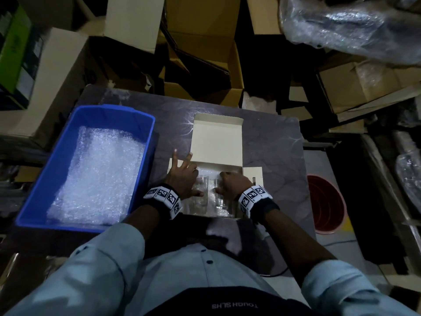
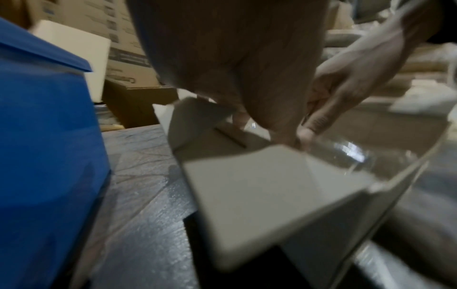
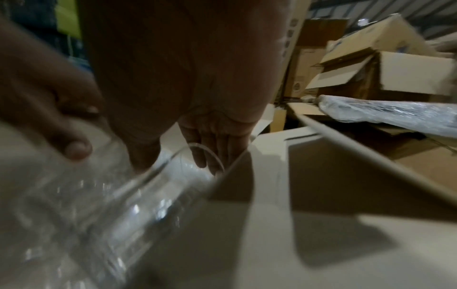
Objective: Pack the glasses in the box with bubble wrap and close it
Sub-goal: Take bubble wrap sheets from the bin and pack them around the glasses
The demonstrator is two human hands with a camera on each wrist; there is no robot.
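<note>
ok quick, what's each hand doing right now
Left hand: open, fingers spread, resting on a glass in the box.
Right hand: fingers curled over the other glass, holding it.

Dim light falls on a dark, veined desk [image 1: 268, 156]. Brown cardboard cartons [image 1: 205, 53] crowd the floor behind it. A red bucket [image 1: 328, 206] stands beside the desk's right edge.

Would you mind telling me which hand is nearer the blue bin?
Left. The left hand rests at the box's left edge, beside the blue bin. The right hand is on the glass at the box's right side, farther away.
</note>
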